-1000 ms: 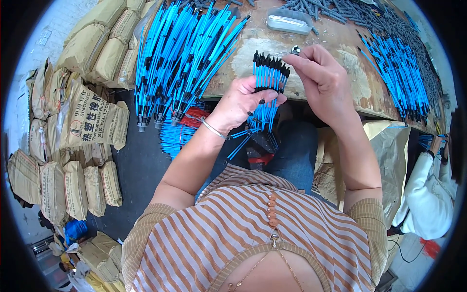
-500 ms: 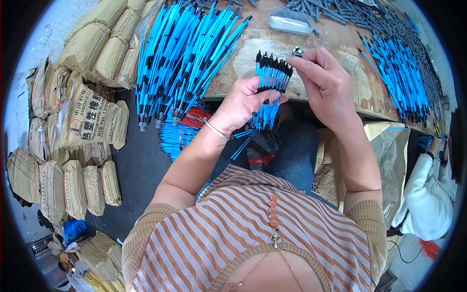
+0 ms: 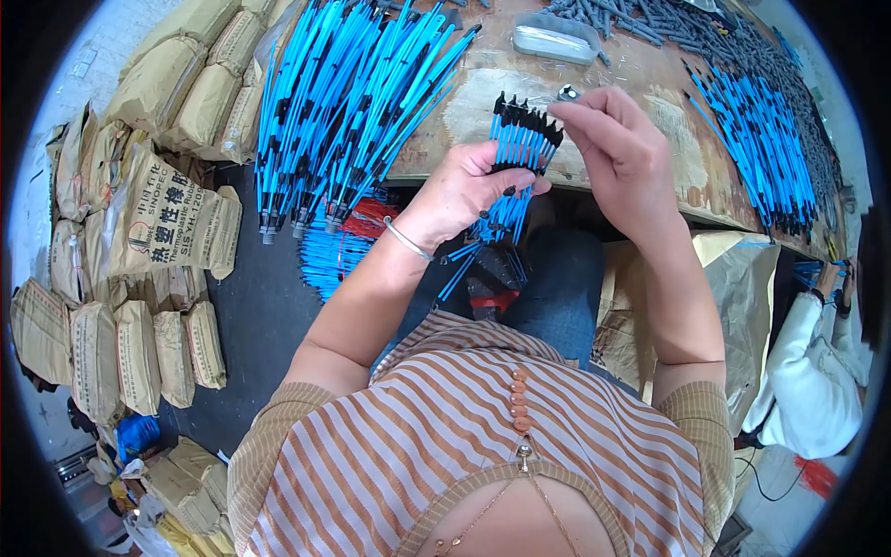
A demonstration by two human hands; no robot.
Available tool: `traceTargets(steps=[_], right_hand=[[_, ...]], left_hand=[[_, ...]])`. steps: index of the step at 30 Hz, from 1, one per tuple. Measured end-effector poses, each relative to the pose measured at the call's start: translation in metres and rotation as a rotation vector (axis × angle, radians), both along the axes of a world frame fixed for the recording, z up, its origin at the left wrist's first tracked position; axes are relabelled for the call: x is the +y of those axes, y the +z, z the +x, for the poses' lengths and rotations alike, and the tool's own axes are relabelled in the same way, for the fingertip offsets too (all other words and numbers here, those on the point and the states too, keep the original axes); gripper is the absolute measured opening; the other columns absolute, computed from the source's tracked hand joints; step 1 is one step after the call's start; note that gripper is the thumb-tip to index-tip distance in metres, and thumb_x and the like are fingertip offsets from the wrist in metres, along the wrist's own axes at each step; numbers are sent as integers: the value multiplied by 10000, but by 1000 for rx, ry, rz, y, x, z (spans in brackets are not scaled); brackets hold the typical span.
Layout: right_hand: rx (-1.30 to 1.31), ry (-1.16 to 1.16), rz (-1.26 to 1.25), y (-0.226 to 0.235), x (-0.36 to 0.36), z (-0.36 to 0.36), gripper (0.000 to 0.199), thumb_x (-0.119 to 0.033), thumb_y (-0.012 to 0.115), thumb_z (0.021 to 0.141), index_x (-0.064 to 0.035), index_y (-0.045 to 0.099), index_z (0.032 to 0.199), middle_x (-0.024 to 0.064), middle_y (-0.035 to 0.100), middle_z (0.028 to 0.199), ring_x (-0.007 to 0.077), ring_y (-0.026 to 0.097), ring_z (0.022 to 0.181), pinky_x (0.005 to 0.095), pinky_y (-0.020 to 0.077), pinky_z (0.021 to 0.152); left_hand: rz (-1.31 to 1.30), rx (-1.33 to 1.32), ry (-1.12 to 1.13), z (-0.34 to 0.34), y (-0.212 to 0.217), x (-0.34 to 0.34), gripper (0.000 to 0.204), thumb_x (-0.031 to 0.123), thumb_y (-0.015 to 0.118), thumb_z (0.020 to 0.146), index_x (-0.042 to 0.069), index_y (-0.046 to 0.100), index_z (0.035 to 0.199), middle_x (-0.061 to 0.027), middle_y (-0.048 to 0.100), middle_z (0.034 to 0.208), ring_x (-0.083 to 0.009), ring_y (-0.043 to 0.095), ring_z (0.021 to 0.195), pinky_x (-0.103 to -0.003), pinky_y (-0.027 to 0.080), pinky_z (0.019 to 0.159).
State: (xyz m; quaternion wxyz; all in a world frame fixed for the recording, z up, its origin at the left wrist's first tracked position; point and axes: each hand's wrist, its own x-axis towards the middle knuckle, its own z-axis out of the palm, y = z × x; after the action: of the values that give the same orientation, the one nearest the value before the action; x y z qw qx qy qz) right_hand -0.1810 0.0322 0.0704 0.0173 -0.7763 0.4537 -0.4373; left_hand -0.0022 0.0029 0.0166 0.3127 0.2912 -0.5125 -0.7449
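Closed around the blue rods [image 3: 522,150], the left hand [image 3: 469,190] fans them, seemingly to keep their black tips [image 3: 526,118] apart, just left of the right hand [image 3: 626,153], whose finger and thumb look pinched together, on what I cannot tell, before the far table [image 3: 467,116].

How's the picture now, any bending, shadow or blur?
Head view: the brown wooden table has a bent-looking front edge; head view: dark shadow lies beneath the table; head view: the bundle of thin blue black-tipped rods in the left hand looks fairly sharp, but the small silvery piece at the right hand is too tiny to identify.
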Motion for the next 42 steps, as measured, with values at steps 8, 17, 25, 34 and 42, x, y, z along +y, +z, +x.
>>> traceTargets(steps=[8,17,25,34,42], right_hand=[[-221,135,320,-7,-9,-8,249,51,537,817,-46,651,1017,25,530,794,128,502,753,229,401,667],[-144,151,301,0,-11,-9,316,82,527,782,-95,664,1006,63,508,763,179,528,704,265,435,655],[30,138,157,-3,-13,-11,284,79,534,797,-70,654,1007,53,530,794,168,519,727,255,411,631],[32,111,82,4,-4,0,261,65,564,789,-67,650,997,73,534,789,187,528,706,272,417,598],[-106,124,208,10,-2,10,173,15,568,818,-7,637,975,76,544,803,203,548,725,270,426,655]], left_hand=[[36,43,-79,5,-6,-5,211,-9,533,870,13,605,1068,-79,659,910,-165,643,870,-269,512,764],[68,57,-127,10,-5,-8,207,-9,528,871,17,609,1060,-88,657,919,-178,646,871,-279,515,761],[36,34,-104,9,-6,-8,203,-4,544,862,21,614,1050,-80,649,920,-181,647,853,-274,515,745],[27,-3,-104,8,-1,-6,198,-19,553,853,18,621,1035,-49,647,880,-178,645,854,-273,511,739],[-9,-71,-56,3,-2,-3,175,-19,596,826,19,639,991,-55,661,869,-140,637,843,-254,503,741]])
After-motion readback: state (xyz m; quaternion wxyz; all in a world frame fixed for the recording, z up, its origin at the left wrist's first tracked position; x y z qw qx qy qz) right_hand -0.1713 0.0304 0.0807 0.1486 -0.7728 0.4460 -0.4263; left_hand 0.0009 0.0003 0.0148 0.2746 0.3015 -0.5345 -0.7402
